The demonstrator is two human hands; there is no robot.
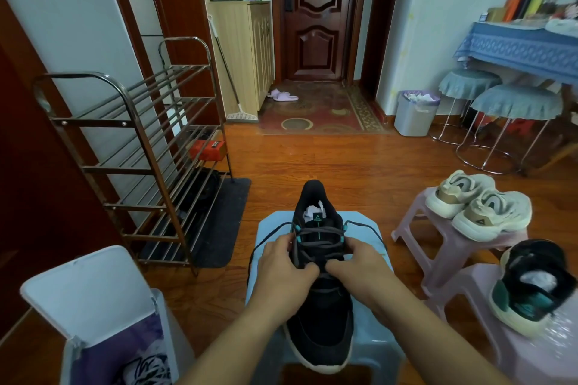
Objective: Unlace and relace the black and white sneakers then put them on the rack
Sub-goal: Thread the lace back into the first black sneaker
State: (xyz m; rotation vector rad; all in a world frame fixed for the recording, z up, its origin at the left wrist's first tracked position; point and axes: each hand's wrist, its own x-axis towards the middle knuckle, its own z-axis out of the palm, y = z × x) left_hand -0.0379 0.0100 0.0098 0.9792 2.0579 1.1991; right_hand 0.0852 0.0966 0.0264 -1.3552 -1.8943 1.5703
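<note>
Dark laces (316, 236) are pinched at mid-shoe by the left hand (283, 270) and right hand (356, 269), fingers curled. The black sneaker (319, 319) is seen resting on a blue stool (372, 331), toe toward the wearer. Limp, slippery cord is judged best gripped near the eyelets; the light, soft-sided shoe, by its sole. The rack (137, 166) stands left.

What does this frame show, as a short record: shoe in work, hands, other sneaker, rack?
shoe in work: black sneaker on a blue stool, toe toward the person
left hand: pinches the laces
right hand: pinches the laces
other sneaker: second black sneaker on a pink stool, right
rack: metal shoe rack, left; no sneakers visible on it
</note>
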